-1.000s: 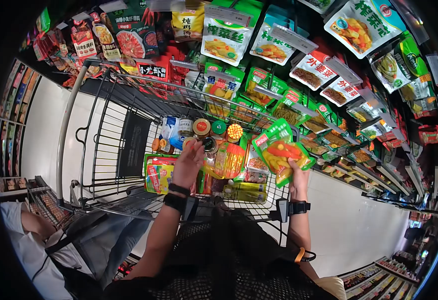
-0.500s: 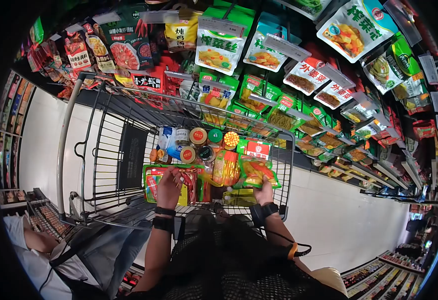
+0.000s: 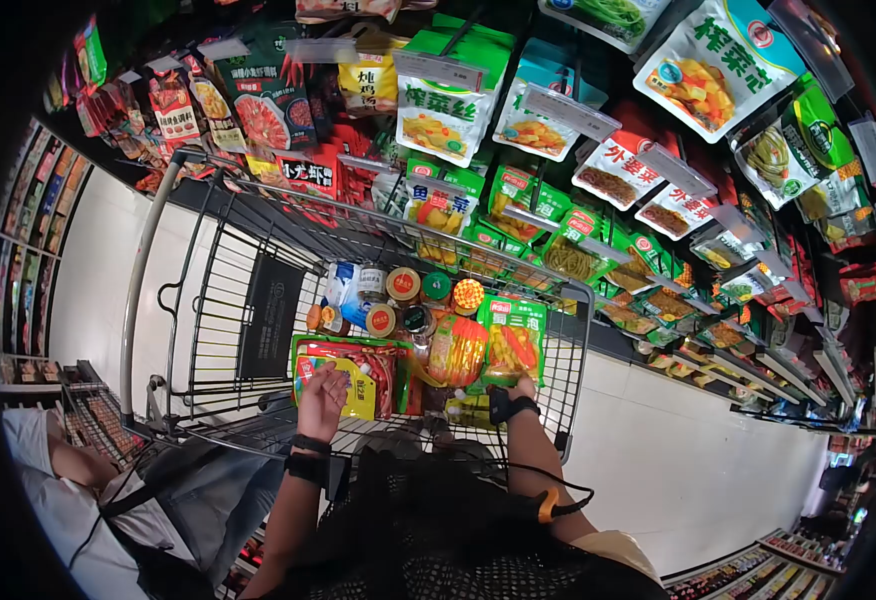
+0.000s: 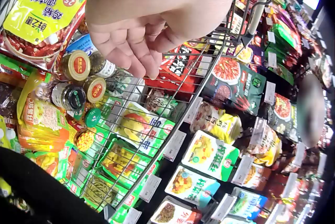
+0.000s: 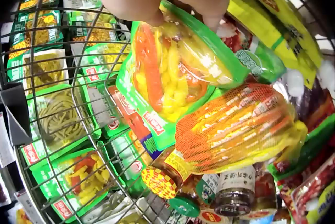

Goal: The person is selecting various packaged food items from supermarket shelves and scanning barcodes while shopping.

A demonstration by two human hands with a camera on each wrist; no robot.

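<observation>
My right hand [image 3: 526, 388] pinches the near edge of a green-bordered pouch of pickled vegetables [image 3: 514, 342]. Through the pouch's clear front [image 5: 172, 72] show orange and yellow pieces. It lies at the right of the shopping cart's load, beside an orange netted pack [image 3: 457, 350]. My left hand [image 3: 322, 402] hovers near a red and yellow seasoning packet [image 3: 360, 395] at the cart's near side. Its fingers are loosely bent with nothing in them, as the left wrist view shows of the same hand [image 4: 141, 30].
Several lidded jars [image 3: 403, 284] stand along the far side inside the wire cart [image 3: 198, 300]. Beyond it, pouches [image 3: 442, 215] hang on a shelf rack with price tags [image 3: 570, 110]. A seated person's leg [image 3: 78, 465] is at lower left.
My right hand has brought the pickle pouch down and left from the cart's right rim onto the load. My left hand has drawn back from the jars toward the near left.
</observation>
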